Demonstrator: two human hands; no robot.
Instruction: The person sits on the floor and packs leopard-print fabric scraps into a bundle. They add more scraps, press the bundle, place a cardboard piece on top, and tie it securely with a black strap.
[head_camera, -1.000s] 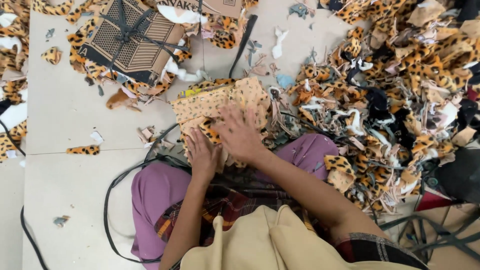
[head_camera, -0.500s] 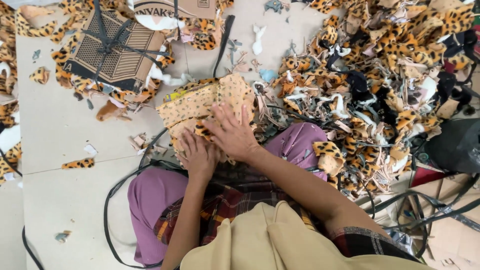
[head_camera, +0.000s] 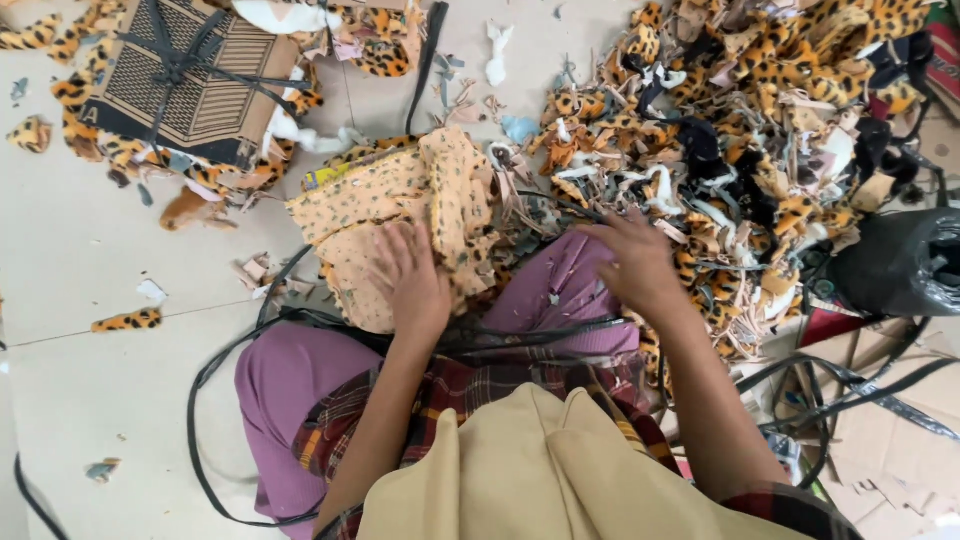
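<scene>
The right hand has left the spotted cloth for the scrap pile, fingers spread; left hand stays flat.

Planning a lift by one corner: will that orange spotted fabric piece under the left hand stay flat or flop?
The orange spotted fabric probably flops: it already folds and wrinkles under the left hand. It looks thin, so likely light.

A floor-level sewing workshop: leopard-print fabric scraps, black straps, strewn tile floor.
</scene>
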